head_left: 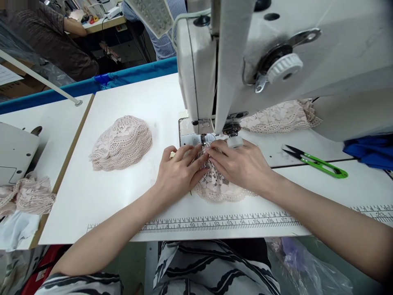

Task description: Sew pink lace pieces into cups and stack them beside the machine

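Note:
A piece of pale pink lace (219,190) lies gathered under the needle area of a white sewing machine (199,78). My left hand (181,170) presses on the lace from the left, its fingertips close to the presser foot (203,139). From the right, my right hand (241,164) pinches the same lace, its fingers bent near the foot. The fingertips of both hands almost meet, and the lace fans out below them toward the table's front edge. My hands partly cover the gathered part of the lace.
A stack of lace pieces (123,143) sits on the left of the white table; more lace (281,116) lies behind the machine head. Green thread snips (319,162) and blue cloth (371,151) are at right. A printed ruler (217,222) runs along the front edge. Other people sit beyond.

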### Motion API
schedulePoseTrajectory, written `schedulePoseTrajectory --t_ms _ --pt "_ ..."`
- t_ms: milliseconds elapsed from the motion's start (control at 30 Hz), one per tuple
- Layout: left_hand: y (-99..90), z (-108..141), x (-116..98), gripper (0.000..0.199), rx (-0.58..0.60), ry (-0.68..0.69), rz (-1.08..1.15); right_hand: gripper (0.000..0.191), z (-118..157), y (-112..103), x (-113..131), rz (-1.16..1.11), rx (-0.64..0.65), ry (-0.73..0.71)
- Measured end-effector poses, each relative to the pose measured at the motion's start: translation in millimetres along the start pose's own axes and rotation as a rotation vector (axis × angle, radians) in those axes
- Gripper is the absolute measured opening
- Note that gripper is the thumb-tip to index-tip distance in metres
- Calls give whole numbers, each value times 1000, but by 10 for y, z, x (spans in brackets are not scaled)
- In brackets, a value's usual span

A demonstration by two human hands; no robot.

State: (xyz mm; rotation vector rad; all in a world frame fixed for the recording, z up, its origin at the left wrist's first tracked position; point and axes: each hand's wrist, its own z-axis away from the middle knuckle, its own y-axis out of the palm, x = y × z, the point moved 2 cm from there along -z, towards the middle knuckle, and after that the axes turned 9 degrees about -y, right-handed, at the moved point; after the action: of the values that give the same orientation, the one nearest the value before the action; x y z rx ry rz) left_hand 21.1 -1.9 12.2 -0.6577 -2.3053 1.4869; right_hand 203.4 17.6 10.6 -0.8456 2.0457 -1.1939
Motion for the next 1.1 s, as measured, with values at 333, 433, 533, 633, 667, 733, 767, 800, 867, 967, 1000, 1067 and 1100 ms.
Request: schedulePoseTrajectory --t_ms 333,433,533,633,667,733,767,800,867,967,1000,1067,1100 --pt "-83 -92 132 20 -48 -86 14 24 5 6 -3 -6 -20 2" --pt "-59 -218 223 18 -28 -115 -27 24 3 10 -3 -3 -9 2" --pt "20 -334 271 17 -48 -61 -67 25 2 7 -2 -7 -6 1" --pt "100 -392 272 20 -102 16 -114 24 5 13 -3 -6 -22 -9" --pt "118 -397 266 22 -115 31 -130 24 7 19 -4 -5 -26 -14" --pt "132 -398 251 24 -120 36 -154 25 10 34 -6 -8 -29 -20" --pt "127 -397 245 22 -108 19 -151 25 12 41 -7 -12 -29 -21" --pt "116 -397 241 20 -88 -15 -133 26 13 47 -8 -17 -26 -21" --pt "77 -406 246 13 -22 -124 -51 26 13 52 -10 -21 -25 -20" --pt "16 -434 275 7 123 -276 145 27 14 48 -10 -14 -24 -18" --pt "-4 -443 289 6 167 -306 196 27 14 46 -11 -12 -23 -17" --pt "-46 -453 324 4 226 -339 232 27 16 45 -11 -11 -15 -15" --pt "-71 -451 341 4 241 -346 208 27 17 46 -12 -11 -12 -13"
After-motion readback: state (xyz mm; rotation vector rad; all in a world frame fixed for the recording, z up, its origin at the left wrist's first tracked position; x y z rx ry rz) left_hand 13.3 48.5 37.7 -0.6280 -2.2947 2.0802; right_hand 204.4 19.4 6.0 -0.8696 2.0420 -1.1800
